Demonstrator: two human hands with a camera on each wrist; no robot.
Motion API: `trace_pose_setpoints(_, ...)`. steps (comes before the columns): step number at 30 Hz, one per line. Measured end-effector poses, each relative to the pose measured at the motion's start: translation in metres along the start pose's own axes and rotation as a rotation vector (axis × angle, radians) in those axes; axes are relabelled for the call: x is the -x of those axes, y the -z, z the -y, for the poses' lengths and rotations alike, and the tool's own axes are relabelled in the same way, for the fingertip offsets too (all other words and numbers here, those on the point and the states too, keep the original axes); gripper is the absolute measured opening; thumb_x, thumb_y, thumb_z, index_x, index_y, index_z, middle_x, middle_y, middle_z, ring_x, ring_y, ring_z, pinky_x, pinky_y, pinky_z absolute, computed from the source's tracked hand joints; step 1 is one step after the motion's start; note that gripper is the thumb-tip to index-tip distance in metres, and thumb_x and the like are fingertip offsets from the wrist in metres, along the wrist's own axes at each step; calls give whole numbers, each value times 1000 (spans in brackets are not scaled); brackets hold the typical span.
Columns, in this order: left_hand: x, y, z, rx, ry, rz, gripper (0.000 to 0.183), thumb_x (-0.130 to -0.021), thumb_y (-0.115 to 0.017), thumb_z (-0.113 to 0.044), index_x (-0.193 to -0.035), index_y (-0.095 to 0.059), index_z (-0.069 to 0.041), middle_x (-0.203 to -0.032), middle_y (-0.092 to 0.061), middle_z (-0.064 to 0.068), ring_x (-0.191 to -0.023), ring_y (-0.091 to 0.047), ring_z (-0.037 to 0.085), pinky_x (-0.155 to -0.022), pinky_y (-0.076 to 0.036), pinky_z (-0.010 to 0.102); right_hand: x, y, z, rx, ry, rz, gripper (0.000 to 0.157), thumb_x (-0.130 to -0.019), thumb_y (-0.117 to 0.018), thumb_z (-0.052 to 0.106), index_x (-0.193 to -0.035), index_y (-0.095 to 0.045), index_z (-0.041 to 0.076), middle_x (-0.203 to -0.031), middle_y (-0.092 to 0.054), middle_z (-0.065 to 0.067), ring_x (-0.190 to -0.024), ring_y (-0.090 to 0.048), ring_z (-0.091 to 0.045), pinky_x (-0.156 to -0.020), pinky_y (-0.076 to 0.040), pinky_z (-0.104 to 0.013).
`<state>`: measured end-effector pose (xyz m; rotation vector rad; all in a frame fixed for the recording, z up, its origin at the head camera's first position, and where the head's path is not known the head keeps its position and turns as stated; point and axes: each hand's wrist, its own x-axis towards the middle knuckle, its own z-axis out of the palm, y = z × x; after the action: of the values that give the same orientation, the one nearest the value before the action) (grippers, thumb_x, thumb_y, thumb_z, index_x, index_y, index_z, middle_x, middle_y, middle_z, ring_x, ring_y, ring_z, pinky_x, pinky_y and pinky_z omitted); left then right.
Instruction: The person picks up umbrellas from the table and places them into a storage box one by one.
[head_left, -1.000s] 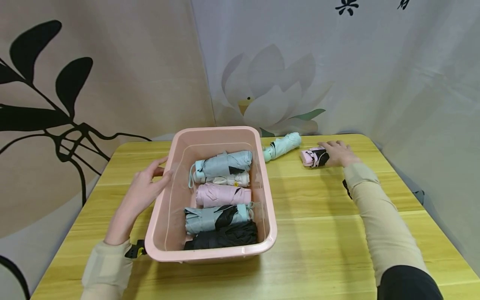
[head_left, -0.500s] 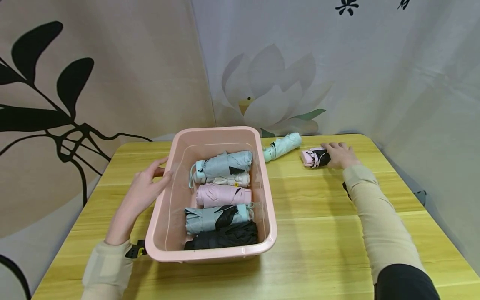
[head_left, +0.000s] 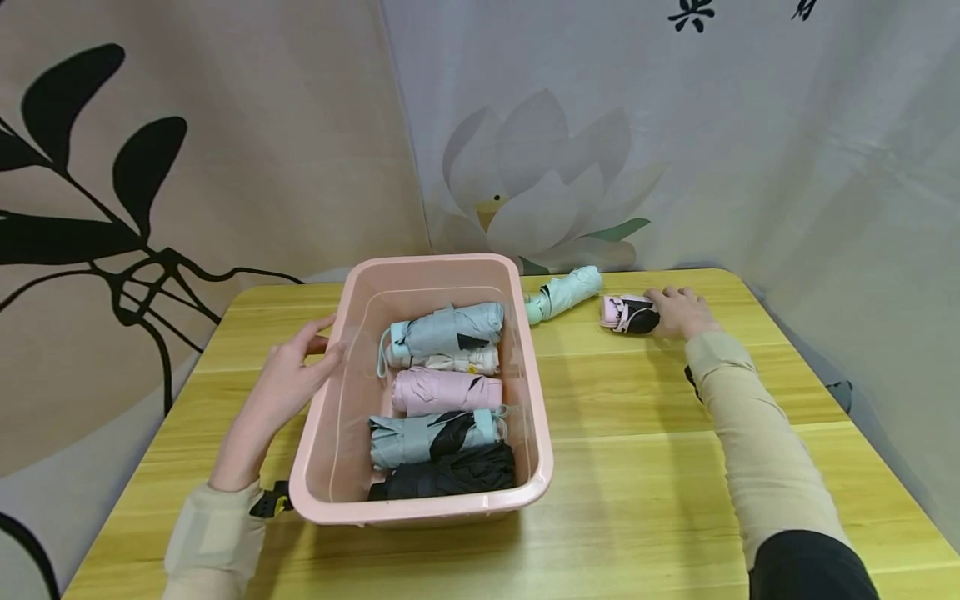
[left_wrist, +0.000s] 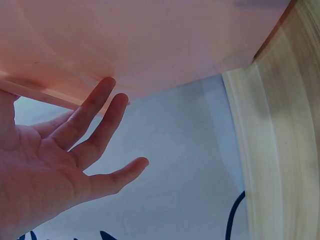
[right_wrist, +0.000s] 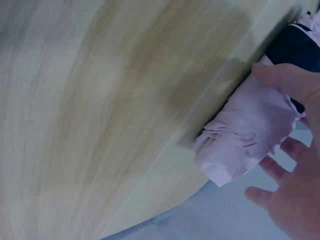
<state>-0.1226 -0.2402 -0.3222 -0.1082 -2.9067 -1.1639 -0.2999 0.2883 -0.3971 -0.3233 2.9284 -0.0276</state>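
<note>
In the head view, a pink plastic bin (head_left: 536,433) stands left of the table's middle. Inside lie several folded umbrellas, among them a light blue one (head_left: 435,329), a pink one (head_left: 442,392) and a black one (head_left: 457,473). My left hand (head_left: 288,375) touches the bin's left side; in the left wrist view its fingers (left_wrist: 95,102) are spread and relaxed. Over at the far right, my right hand (head_left: 681,312) holds a pink folded umbrella with a black patch (head_left: 628,314), lying on the table. The right wrist view has this pink umbrella (right_wrist: 250,125) between thumb and fingers.
A mint-green folded umbrella (head_left: 570,290) lies between the bin and my right hand, close to the bin's right wall. The wooden table (head_left: 630,483) ends at a printed curtain (head_left: 585,125) behind.
The pink umbrella under my right hand has turned slightly, so its black patch shows differently. My right hand has shifted very little. The left hand and the bin stay put.
</note>
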Motion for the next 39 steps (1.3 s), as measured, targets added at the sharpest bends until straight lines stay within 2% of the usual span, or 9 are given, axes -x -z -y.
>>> trace_pose_setpoints(9, 0, 0, 0, -14, 1, -4, 58, -95, -41, -41, -143, -30, -11, -120, -57, 25, -98, -62, 35, -79, -53, 45, -1, -9, -1, -45, 14, -22, 72, -69, -67, 10, -132, -32, 4, -130, -39, -29, -117, -33, -55, -93, -29, -69)
trace_pose_setpoints(14, 0, 1, -1, -24, -6, -26, 58, -94, -42, -41, -142, -31, -9, -120, -56, 27, -100, -60, 37, -81, -51, 48, -1, -11, 0, -63, 9, -25, 72, -69, -67, 7, -132, -33, 5, -132, -38, -28, -117, -33, -54, -92, -29, -69)
trace_pose_setpoints(19, -1, 1, 0, -31, -11, -33, 58, -95, -42, -40, -142, -32, -8, -119, -57, 27, -100, -61, 38, -81, -52, 48, 2, -9, 3, -64, 6, -10, 70, -71, -67, 10, -132, -34, 7, -132, -39, -28, -115, -35, -53, -89, -34, -68)
trace_pose_setpoints(26, 0, 1, -1, -16, -11, -26, 58, -95, -42, -39, -142, -32, -9, -119, -57, 27, -97, -62, 37, -78, -53, 46, 7, -9, 7, -55, 21, -25, 71, -70, -70, 21, -132, -37, 8, -124, -45, -27, -107, -48, -48, -81, -43, -60)
trace_pose_setpoints(33, 0, 2, -2, -6, -5, -14, 58, -95, -41, -40, -143, -30, -9, -119, -56, 27, -98, -61, 36, -79, -52, 45, 11, -11, 11, -70, 52, -18, 70, -69, -72, 22, -129, -38, 7, -121, -48, -28, -101, -52, -45, -81, -45, -57)
trace_pose_setpoints(39, 0, 1, -1, -12, -23, -27, 57, -95, -42, -38, -142, -32, -7, -117, -57, 27, -98, -61, 37, -79, -52, 47, 16, -13, 15, -82, 41, -4, 74, -70, -72, 24, -133, -36, 9, -128, -44, -26, -106, -48, -48, -83, -42, -60)
